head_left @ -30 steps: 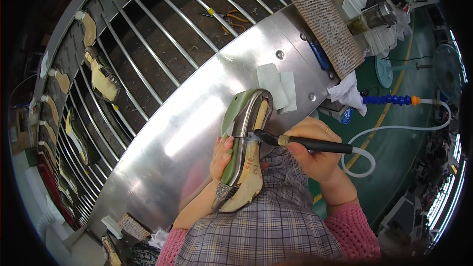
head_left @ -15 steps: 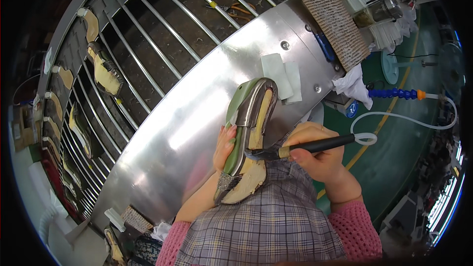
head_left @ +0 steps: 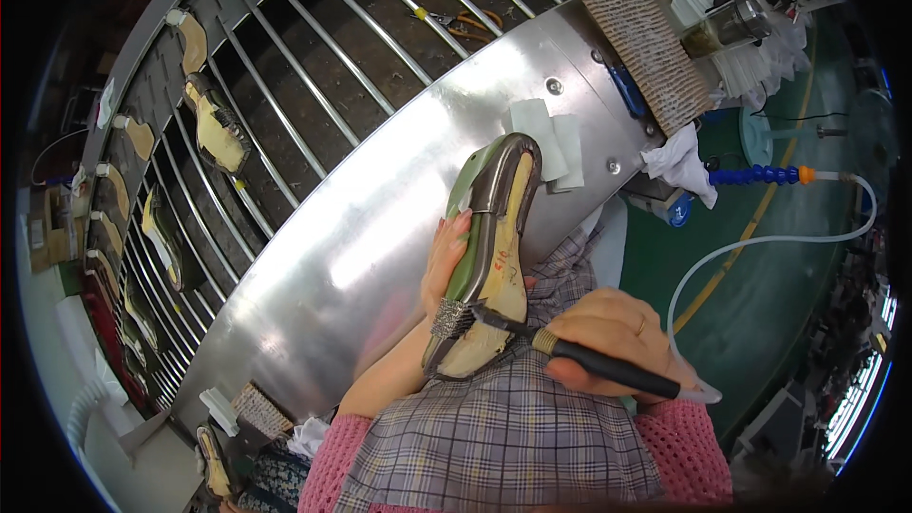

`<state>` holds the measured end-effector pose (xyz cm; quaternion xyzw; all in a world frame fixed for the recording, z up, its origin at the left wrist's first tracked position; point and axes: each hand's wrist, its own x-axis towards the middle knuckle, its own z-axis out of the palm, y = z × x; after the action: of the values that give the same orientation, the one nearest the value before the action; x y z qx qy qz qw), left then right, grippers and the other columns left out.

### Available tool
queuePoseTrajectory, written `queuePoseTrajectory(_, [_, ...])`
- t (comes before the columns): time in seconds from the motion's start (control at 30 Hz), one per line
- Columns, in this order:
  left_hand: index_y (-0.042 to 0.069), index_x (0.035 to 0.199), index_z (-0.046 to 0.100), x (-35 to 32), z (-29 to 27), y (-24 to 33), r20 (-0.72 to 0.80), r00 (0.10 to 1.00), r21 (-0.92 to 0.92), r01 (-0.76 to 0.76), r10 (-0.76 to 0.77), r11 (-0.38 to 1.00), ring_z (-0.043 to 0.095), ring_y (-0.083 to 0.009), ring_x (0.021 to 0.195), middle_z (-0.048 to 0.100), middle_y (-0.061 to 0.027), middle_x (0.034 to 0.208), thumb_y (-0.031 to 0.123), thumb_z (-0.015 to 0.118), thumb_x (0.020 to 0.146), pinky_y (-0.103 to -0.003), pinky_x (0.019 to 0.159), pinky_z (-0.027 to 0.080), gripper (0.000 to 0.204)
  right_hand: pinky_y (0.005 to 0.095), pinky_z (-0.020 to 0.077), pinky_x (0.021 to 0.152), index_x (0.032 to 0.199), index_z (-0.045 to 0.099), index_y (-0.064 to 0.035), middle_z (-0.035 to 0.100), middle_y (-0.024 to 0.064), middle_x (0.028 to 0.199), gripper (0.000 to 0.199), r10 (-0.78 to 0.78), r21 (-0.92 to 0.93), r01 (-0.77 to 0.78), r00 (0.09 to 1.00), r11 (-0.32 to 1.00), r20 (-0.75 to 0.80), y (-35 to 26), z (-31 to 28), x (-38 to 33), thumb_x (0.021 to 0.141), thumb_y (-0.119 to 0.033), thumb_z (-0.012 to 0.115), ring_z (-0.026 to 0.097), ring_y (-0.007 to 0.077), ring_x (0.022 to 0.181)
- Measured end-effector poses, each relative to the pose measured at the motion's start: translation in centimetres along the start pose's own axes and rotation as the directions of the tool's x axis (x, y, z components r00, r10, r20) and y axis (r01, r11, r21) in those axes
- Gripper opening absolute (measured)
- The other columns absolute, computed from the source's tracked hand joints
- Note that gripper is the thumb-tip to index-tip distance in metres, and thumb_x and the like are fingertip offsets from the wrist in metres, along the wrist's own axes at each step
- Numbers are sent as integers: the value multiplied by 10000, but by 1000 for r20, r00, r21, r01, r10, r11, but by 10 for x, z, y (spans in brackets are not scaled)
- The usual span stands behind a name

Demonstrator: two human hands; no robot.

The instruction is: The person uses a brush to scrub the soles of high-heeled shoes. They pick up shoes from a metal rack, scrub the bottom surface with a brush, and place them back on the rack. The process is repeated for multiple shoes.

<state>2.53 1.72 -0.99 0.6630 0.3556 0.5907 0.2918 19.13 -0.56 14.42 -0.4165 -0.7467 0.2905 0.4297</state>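
Observation:
A shoe upper on a green last (head_left: 486, 256) is held bottom-up and tilted over my lap, at the edge of the metal counter. Its pale insole faces me, framed by dark metallic material, with a gathered edge near the lower end. My left hand (head_left: 448, 252) grips the last from its left side; most of its fingers are behind it. Closed round the black handle of a glue brush (head_left: 608, 369) is my right hand (head_left: 613, 337). The brush's dark tip touches the upper's border beside the gathered edge. A white tube (head_left: 703, 256) runs from the handle's end.
Beyond the curved metal counter (head_left: 313, 309), a rack of metal bars (head_left: 285, 85) carries more shoe uppers and tan pieces. White paper slips (head_left: 537, 138) lie past the shoe. A corrugated board (head_left: 641, 43), a glass jar (head_left: 731, 24) and a blue jointed hose (head_left: 755, 176) are at the right.
The brush tip has moved down the shoe toward its gathered end. My right hand has lowered, and the handle now slants down to the right. The tube's small loop has opened out.

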Motion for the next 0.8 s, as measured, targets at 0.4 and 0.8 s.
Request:
queuePoseTrajectory(0.4, [29, 1375, 344, 38, 19, 22, 49, 990, -15, 133, -132, 991, 366, -378, 1342, 409, -213, 1404, 168, 873, 647, -498, 1151, 207, 910, 294, 537, 560, 1035, 583, 29, 624, 96, 890, 408, -119, -109, 109, 989, 988, -85, -2, -9, -4, 752, -153, 814, 647, 224, 684])
queuePoseTrajectory(0.8, [35, 1436, 264, 39, 29, 15, 146, 979, -69, 153, -142, 986, 384, -285, 1341, 322, -171, 1462, 29, 867, 627, -387, 1123, 341, 1009, 296, 529, 547, 928, 637, 35, 639, 101, 785, 303, -51, 32, 52, 997, 998, -51, -9, -24, -1, 744, -132, 811, 644, 228, 640])
